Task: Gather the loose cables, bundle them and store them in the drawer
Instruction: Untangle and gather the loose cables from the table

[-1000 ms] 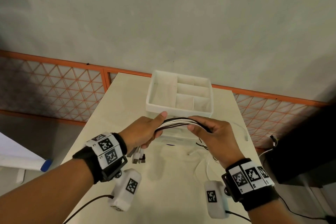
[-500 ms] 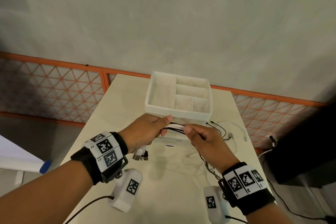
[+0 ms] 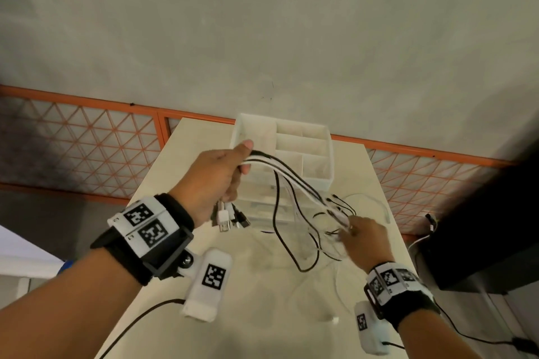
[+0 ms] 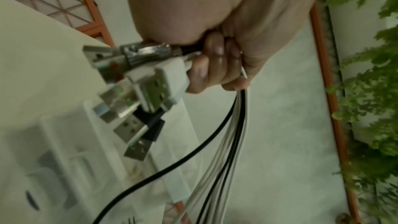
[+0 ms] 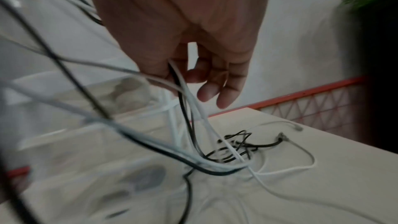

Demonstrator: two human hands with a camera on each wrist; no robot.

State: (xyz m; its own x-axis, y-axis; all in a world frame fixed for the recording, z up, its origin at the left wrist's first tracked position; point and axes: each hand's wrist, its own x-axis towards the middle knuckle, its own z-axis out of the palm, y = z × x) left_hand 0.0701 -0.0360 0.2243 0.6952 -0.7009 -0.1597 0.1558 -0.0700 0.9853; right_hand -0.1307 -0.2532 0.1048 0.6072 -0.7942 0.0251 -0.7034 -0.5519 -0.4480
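Your left hand [image 3: 214,176] is fisted round the cables [image 3: 287,175] near their USB plugs [image 4: 137,94], held raised in front of the white drawer unit [image 3: 316,176]. Your right hand [image 3: 363,237] pinches the same strands lower down between thumb and fingers [image 5: 217,91]. The far ends lie tangled on the table [image 3: 262,315], just beside the unit

Black and white cables [image 3: 291,181], white organizer [image 3: 318,181].
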